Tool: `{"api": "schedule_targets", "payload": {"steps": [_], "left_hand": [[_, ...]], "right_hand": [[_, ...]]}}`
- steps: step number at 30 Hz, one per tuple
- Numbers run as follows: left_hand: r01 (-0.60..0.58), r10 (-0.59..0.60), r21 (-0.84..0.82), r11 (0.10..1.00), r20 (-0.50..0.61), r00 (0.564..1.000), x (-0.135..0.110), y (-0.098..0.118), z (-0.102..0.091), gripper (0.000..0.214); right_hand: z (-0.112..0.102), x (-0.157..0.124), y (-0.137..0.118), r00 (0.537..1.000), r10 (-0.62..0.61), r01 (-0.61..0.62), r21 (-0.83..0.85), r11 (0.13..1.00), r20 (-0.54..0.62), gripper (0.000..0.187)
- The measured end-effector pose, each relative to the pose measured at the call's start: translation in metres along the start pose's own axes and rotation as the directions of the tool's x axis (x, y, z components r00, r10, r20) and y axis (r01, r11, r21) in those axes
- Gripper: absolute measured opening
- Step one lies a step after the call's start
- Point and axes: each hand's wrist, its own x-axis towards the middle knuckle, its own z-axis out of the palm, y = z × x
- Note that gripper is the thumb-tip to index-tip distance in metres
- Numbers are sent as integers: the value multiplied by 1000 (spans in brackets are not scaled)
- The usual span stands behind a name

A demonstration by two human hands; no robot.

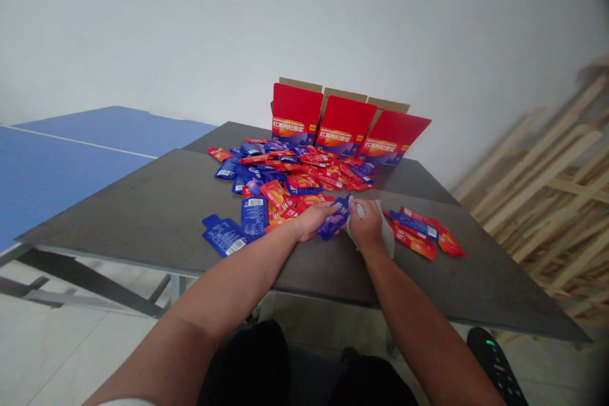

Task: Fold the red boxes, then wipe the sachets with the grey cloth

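Hands: close together at the near side of the spread, almost touching, both curled and closed over what they hold.
Left hand point(313, 221): fingers point(329, 209) bent over one end of a blue sachet point(337, 218), apparently pinching it; how firmly is hidden.
Right hand point(366, 226): closed on a crumpled whitish cloth point(383, 233), which is bunched against the table beside the blue sachet.
Main heap: red and blue sachets point(295, 171) lie loose and overlapping just beyond the hands, spread thin enough that single pieces can likely be reached.
Side groups: a few red and blue sachets point(419, 231) lie right of the cloth; a barcoded blue sachet point(223, 236) lies well left.
Boxes: three open cardboard boxes point(346, 124) stand in a row behind the heap, red printed flaps raised, probably to show their panels.
Surface: dark grey tabletop point(157, 216), its corner toward the person.
Surroundings: blue table-tennis table point(61, 165) on the left; stacked wooden slats point(537, 184) on the right.
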Motion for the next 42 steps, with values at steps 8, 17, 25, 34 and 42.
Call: {"api": "schedule_targets", "payload": {"steps": [8,17,25,34,42], "left_hand": [[41,-95,-363,931,-131,987,3,12,-7,33],[133,-185,-419,898,-85,979,-1,16,-2,44],[172,-175,-267,948,15,985,-2,7,0,40],[218,-214,-97,971,51,976,-8,8,2,41],[212,-218,-293,932,16,976,-4,13,-3,46]], "right_hand": [[-6,-6,-18,966,-257,255,110,961,10,15],[-1,-22,-35,770,-568,516,239,822,292,16],[3,-14,-26,923,-358,340,136,930,143,14],[2,-3,-8,983,175,-168,102,981,-63,23],[-6,-11,-28,986,-167,164,171,972,3,13]]}}
